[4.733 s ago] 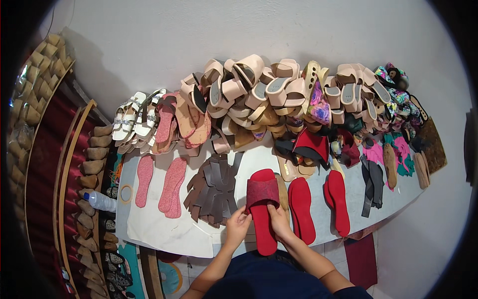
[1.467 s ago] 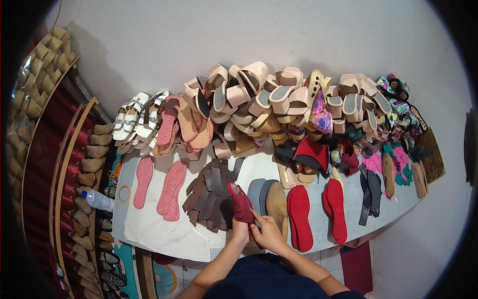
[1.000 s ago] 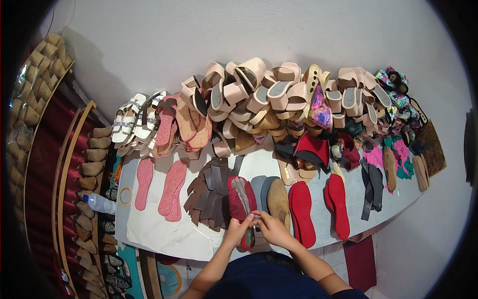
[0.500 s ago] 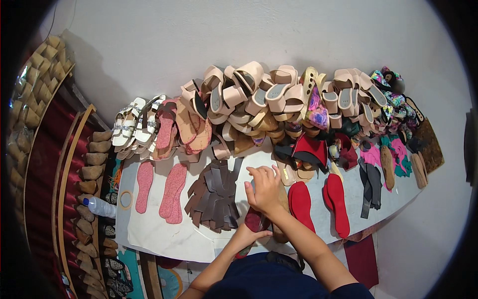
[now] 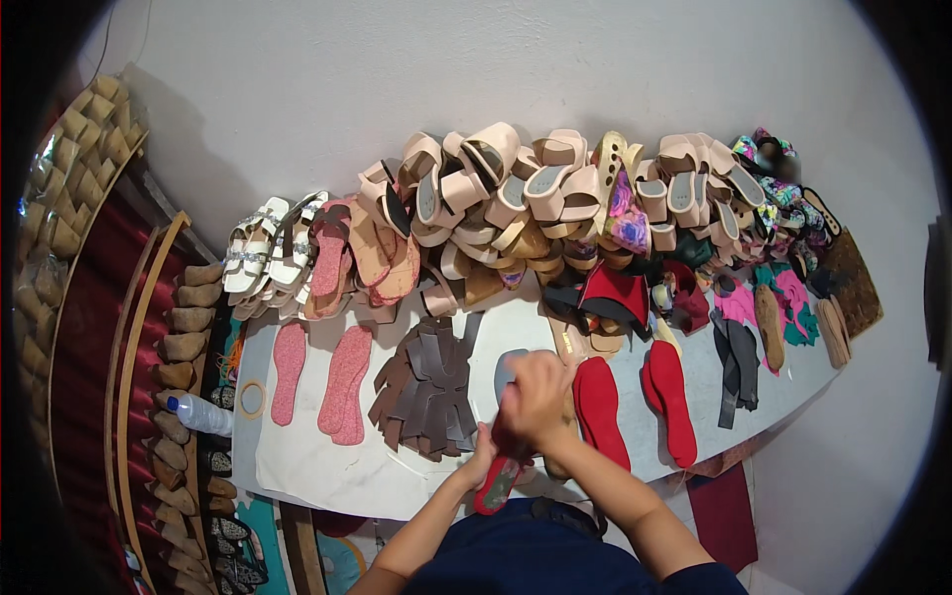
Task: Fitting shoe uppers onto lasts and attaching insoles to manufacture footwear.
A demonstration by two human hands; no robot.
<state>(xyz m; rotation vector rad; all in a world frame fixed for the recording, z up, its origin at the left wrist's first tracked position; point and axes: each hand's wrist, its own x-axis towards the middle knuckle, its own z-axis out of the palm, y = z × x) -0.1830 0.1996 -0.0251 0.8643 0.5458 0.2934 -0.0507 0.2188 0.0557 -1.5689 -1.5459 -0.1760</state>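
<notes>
From the head view, we're watching a red sandal (image 5: 501, 478) held to the right of the brown strips (image 5: 426, 392) and nearer to us than they are. Our left hand (image 5: 480, 460) is clamped on its side; our right hand (image 5: 538, 397) sits over its upper end, so blurred that we can't tell whether its fingers are closed or apart. Right of those strips, past our right hand, lie the red soles (image 5: 601, 415). We'd judge the sandal light, its sole firm but bendable, unlikely to break. The red surface looks matte, so probably not slippery, though the patchy grey underside could be tacky. Best hold, we reckon: fingers and thumb on the sole's side edges around the middle, clear of that underside.
</notes>
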